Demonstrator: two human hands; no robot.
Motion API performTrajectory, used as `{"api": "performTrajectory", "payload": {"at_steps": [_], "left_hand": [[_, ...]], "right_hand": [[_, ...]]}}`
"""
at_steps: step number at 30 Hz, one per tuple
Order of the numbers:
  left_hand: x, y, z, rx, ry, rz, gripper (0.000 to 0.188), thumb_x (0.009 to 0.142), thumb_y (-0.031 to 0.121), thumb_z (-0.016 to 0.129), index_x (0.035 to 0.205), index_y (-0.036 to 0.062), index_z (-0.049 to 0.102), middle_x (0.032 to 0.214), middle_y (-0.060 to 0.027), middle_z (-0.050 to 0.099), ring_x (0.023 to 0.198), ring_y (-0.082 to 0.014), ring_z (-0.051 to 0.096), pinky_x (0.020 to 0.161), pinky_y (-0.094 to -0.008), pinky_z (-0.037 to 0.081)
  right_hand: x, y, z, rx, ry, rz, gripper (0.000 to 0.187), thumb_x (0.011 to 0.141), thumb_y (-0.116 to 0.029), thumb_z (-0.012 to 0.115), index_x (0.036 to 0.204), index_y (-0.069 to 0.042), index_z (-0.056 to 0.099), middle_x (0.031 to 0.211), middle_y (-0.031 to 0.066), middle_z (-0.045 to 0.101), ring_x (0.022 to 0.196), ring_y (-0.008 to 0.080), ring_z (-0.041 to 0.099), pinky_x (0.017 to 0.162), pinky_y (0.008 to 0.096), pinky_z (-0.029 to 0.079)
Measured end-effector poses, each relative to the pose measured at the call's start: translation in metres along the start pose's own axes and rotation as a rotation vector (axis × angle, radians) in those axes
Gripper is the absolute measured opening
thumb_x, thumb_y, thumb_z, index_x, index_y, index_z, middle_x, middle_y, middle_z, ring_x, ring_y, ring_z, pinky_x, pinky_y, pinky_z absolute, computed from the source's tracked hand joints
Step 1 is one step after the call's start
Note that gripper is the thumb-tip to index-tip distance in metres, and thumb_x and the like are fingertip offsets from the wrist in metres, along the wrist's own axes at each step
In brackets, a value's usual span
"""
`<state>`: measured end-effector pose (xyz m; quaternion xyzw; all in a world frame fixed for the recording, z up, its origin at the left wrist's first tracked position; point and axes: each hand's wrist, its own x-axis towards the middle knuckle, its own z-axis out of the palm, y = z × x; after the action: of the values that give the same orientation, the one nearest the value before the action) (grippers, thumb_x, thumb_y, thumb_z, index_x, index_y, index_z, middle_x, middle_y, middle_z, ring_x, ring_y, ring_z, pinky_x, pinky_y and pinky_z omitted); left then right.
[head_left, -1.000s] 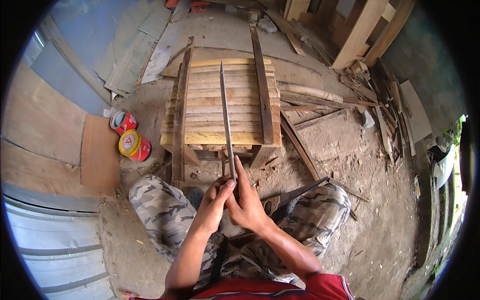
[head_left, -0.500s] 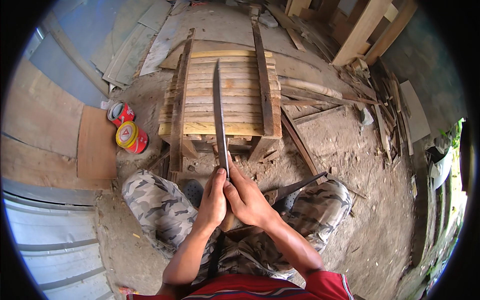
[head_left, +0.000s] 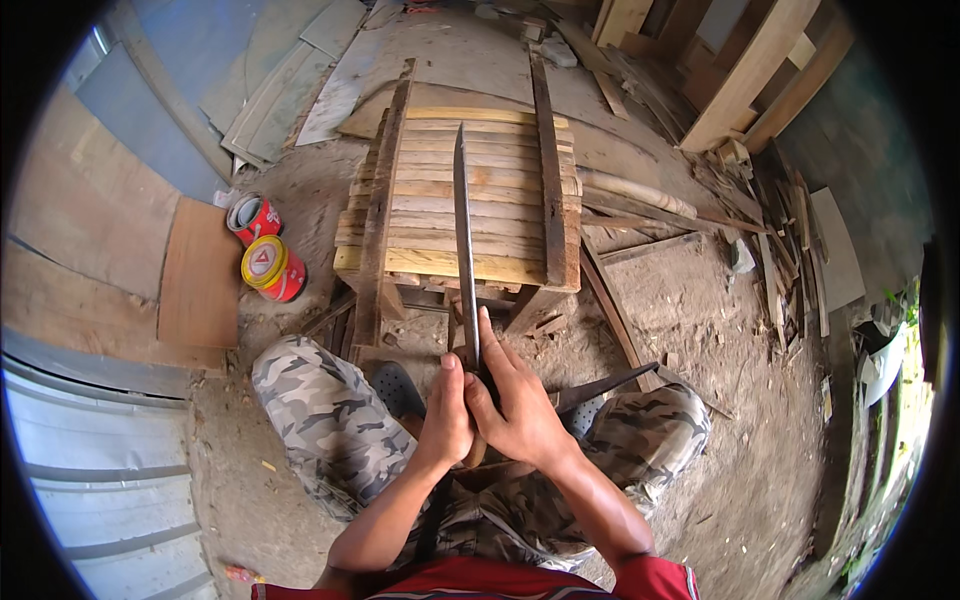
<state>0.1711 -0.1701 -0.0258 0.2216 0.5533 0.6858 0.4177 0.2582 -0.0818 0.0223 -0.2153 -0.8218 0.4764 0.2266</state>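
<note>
A long, thin machete blade (head_left: 463, 230) points away from me over a wooden slatted crate (head_left: 470, 205) on the dirt. My left hand (head_left: 445, 410) and my right hand (head_left: 515, 405) are pressed together around the base of the blade and its wooden handle, just above my lap. The right hand's fingers lie along the blade's lower part, while the left thumb rests beside it. My knees in camouflage trousers (head_left: 320, 420) spread to either side of the hands.
Two red and yellow tin cans (head_left: 265, 250) lie on the ground left of the crate. Plywood sheets (head_left: 200, 270) and boards lie at the left, loose timber and offcuts (head_left: 740, 90) at the back right. A thin stick (head_left: 610, 380) rests by my right knee.
The blade has tilted slightly, its tip moving a little left over the crate. Both hands stay clasped at its base, shifted slightly lower.
</note>
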Motion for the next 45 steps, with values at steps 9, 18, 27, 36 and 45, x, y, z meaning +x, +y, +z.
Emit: {"api": "performTrajectory", "payload": {"at_steps": [9, 18, 27, 36, 45], "left_hand": [[-0.034, -0.012, 0.008, 0.068, 0.137, 0.089, 0.055, 0.11, 0.049, 0.024, 0.117, -0.0009, 0.047, 0.104, -0.0094, 0.053, 0.09, -0.0149, 0.05, 0.079, -0.0292, 0.042], [-0.038, 0.021, -0.015, 0.095, 0.11, -0.143, 0.069, 0.104, 0.061, 0.033, 0.111, -0.002, 0.06, 0.072, -0.0009, 0.052, 0.052, -0.0091, 0.046, 0.048, -0.0251, 0.04], [-0.039, 0.049, -0.05, 0.344, -0.015, -0.087, 0.053, 0.102, 0.048, 0.053, 0.119, -0.0023, 0.059, 0.069, -0.0034, 0.057, 0.053, -0.0108, 0.054, 0.051, -0.0282, 0.045], [-0.037, 0.082, -0.077, 0.905, -0.03, 0.14, 0.037, 0.099, 0.036, 0.063, 0.095, -0.0004, 0.056, 0.062, -0.0166, 0.061, 0.057, -0.0373, 0.066, 0.051, -0.0419, 0.047], [-0.052, 0.074, -0.065, 1.103, -0.045, 0.29, 0.045, 0.093, 0.041, 0.07, 0.107, 0.0011, 0.054, 0.074, -0.0164, 0.066, 0.06, -0.0384, 0.067, 0.051, -0.0434, 0.053]], "right_hand": [[0.002, -0.005, 0.006, -0.056, 0.003, -0.02, 0.068, 0.094, -0.014, 0.058, 0.153, 0.003, 0.031, 0.092, 0.0237, 0.055, 0.081, 0.0422, 0.058, 0.076, 0.0473, 0.049], [0.036, 0.011, -0.006, -0.064, 0.082, -0.018, 0.064, 0.085, -0.004, 0.064, 0.146, 0.0, 0.044, 0.106, 0.0187, 0.061, 0.086, 0.0336, 0.062, 0.078, 0.0401, 0.053], [0.047, 0.033, 0.022, -0.036, 0.093, -0.01, 0.046, 0.085, -0.013, 0.079, 0.124, 0.001, 0.06, 0.104, 0.0156, 0.068, 0.085, 0.0246, 0.069, 0.073, 0.0341, 0.056], [0.02, 0.033, 0.041, -0.082, 0.302, -0.028, 0.043, 0.08, -0.008, 0.082, 0.116, 0.001, 0.061, 0.097, 0.0127, 0.065, 0.073, 0.0211, 0.066, 0.067, 0.033, 0.052], [0.006, 0.05, 0.049, -0.05, 0.403, -0.171, 0.046, 0.076, -0.003, 0.083, 0.116, -0.001, 0.061, 0.098, 0.013, 0.065, 0.077, 0.0234, 0.064, 0.069, 0.0334, 0.052]]}}
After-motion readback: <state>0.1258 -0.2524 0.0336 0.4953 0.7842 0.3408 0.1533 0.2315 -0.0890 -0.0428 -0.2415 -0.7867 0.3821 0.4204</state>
